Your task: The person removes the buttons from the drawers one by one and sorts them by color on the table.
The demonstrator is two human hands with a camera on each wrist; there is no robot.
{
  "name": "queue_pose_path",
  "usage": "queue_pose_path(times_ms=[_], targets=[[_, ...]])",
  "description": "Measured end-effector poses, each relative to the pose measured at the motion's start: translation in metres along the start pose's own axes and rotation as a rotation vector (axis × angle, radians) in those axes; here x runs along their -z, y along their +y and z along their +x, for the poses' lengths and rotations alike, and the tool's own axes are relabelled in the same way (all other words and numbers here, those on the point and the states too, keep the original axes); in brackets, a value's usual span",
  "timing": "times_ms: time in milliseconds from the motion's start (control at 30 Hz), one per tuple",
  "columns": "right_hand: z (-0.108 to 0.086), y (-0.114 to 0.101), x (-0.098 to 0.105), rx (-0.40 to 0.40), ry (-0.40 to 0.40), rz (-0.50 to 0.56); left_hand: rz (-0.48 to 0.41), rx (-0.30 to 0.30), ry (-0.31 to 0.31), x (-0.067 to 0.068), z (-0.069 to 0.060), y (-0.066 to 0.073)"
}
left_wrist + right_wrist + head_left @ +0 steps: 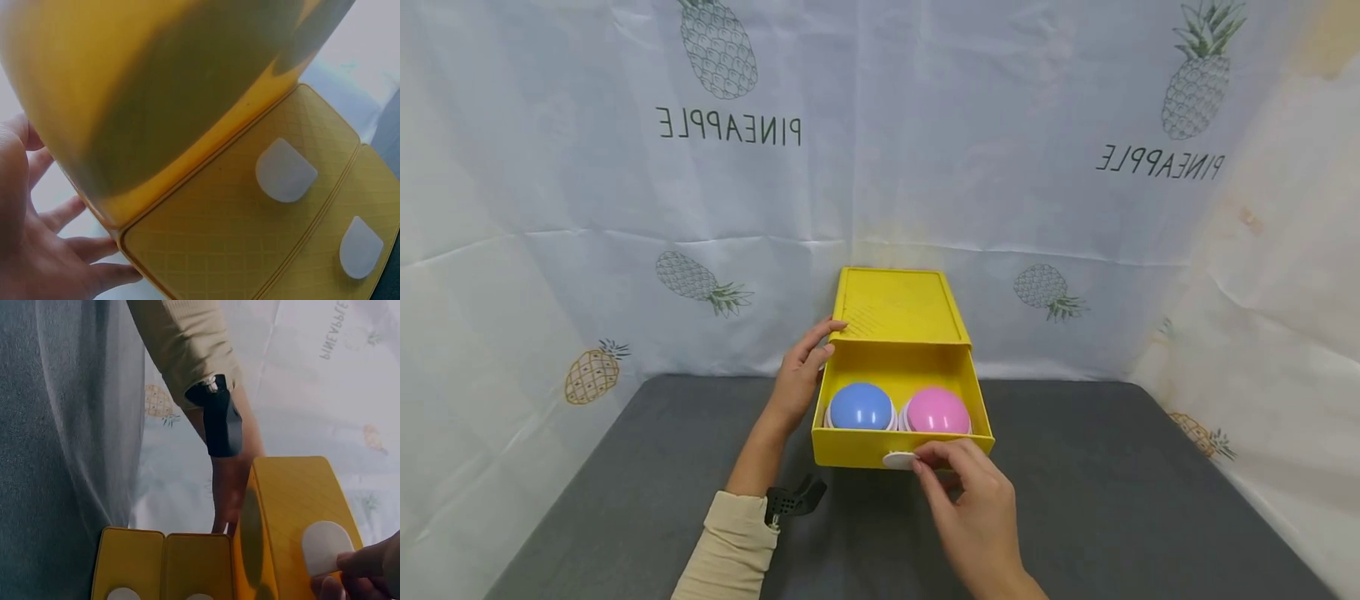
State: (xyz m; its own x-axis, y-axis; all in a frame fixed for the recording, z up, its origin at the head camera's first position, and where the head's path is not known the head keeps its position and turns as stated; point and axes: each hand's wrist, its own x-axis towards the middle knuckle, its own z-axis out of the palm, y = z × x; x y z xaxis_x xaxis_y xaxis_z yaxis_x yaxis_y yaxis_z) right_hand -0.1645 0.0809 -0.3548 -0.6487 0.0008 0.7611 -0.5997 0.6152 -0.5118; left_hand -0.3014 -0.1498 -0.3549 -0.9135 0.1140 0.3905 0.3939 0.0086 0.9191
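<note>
A yellow drawer cabinet [898, 307] has its top drawer [850, 448] pulled out towards the person. Inside, near the drawer's front, a blue domed item [861, 406] sits left of a pink one [937, 410], each with a white rim. My right hand [976, 512] pinches the white knob [897, 460] between thumb and fingers; the right wrist view shows the same pinch on the knob [324, 545]. Against the cabinet's left side rests my left hand [797, 385]. In the left wrist view that hand's [44, 250] fingers are spread and fairly straight along the cabinet edge.
Two lower drawer fronts [206, 231] with white knobs [285, 171] are below the extended drawer. The cabinet stands at the back of a dark grey table [1090, 500], before a white pineapple-print curtain [925, 183]. A black strap device [795, 497] is on the left wrist.
</note>
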Motion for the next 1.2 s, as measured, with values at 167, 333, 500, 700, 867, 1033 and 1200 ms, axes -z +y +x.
queue_pose_path(times_ms=[167, 333, 500, 700, 867, 1033, 1200], targets=[[0.007, -0.003, 0.017, 0.047, -0.122, 0.028, 0.008, -0.012, 0.008, -0.001, -0.001, 0.000], [0.046, 0.004, 0.051, 0.253, -0.278, 0.113, 0.020, -0.028, 0.006, -0.002, -0.001, 0.001], [0.105, 0.025, 0.065, 0.241, -0.611, 0.122, 0.030, -0.041, 0.026, -0.001, 0.000, 0.000], [0.147, 0.045, 0.054, 0.207, -0.928, 0.057, 0.033, -0.044, 0.020, -0.002, 0.000, -0.002], [0.158, 0.046, 0.036, 0.175, -1.056, -0.042, 0.050, -0.047, 0.037, -0.004, 0.000, -0.002], [0.162, 0.046, 0.023, 0.158, -1.182, -0.117, 0.047, -0.059, 0.044, -0.004, 0.000, -0.004], [0.163, 0.049, 0.019, 0.176, -1.251, -0.138, 0.043, -0.061, 0.034, -0.004, -0.001, -0.002]])
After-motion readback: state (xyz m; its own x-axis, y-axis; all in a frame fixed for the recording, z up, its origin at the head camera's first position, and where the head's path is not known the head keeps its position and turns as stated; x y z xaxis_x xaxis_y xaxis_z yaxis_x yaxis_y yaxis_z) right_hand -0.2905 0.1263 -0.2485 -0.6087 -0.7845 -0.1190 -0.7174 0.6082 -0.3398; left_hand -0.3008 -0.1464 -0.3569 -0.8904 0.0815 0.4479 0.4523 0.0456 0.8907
